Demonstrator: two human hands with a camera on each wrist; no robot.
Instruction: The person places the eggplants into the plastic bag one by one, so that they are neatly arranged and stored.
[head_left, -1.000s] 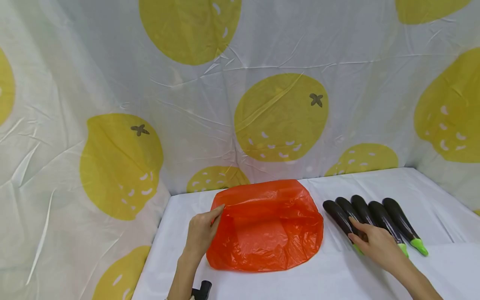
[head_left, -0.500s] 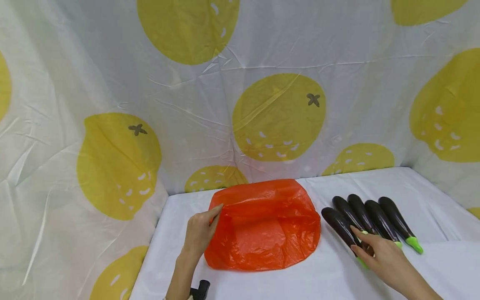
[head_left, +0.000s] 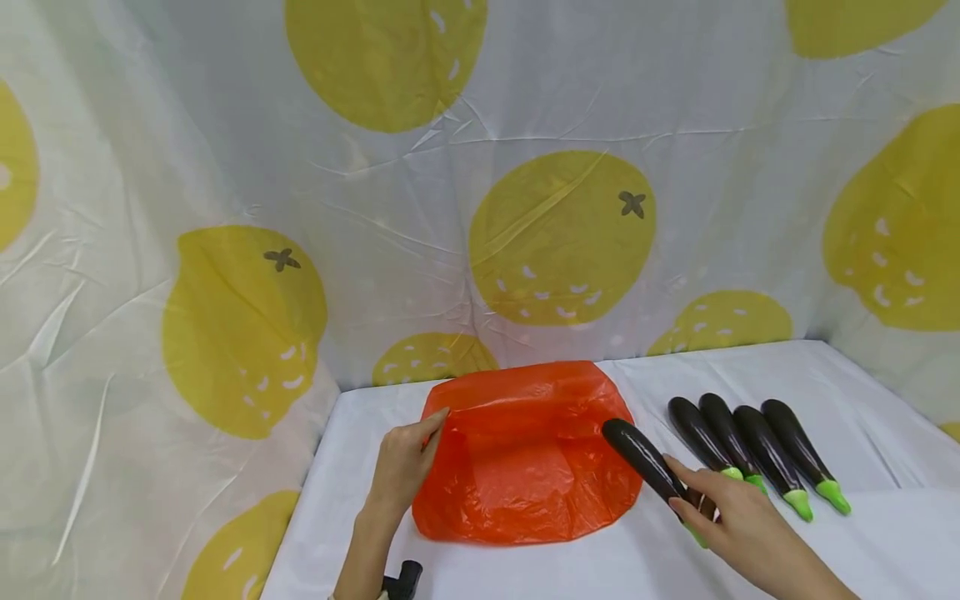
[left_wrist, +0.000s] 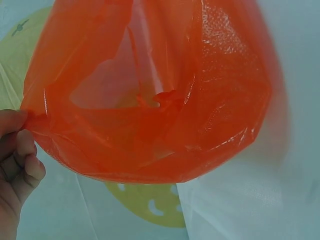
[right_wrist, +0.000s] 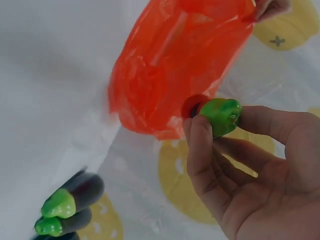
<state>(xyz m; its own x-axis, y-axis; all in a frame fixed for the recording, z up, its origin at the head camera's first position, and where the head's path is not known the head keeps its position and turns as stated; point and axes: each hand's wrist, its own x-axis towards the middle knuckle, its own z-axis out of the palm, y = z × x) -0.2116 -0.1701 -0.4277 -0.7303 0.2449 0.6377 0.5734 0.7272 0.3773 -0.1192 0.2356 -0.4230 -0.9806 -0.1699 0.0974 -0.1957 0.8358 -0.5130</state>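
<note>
An orange plastic bag (head_left: 528, 454) is spread on the white-covered counter (head_left: 862, 408), near its middle, with its mouth held up at the left rim by the left hand (head_left: 401, 467); the film is pinched between the thumb and curled fingers (left_wrist: 22, 160) of that grip, as is seen in the left wrist view. A dark eggplant (head_left: 643, 458) is held at its green stem end (right_wrist: 221, 116) by the right hand (head_left: 731, 521), the grip being closed round that end with fingers and thumb. The eggplant is raised off the counter and tilted, its dark tip lying over the right edge of the bag. To the right of it, four more eggplants (head_left: 757, 454) are laid side by side on the counter, stems toward the near side. A white cloth printed with yellow fruit (head_left: 562, 237) is hung behind the counter.
</note>
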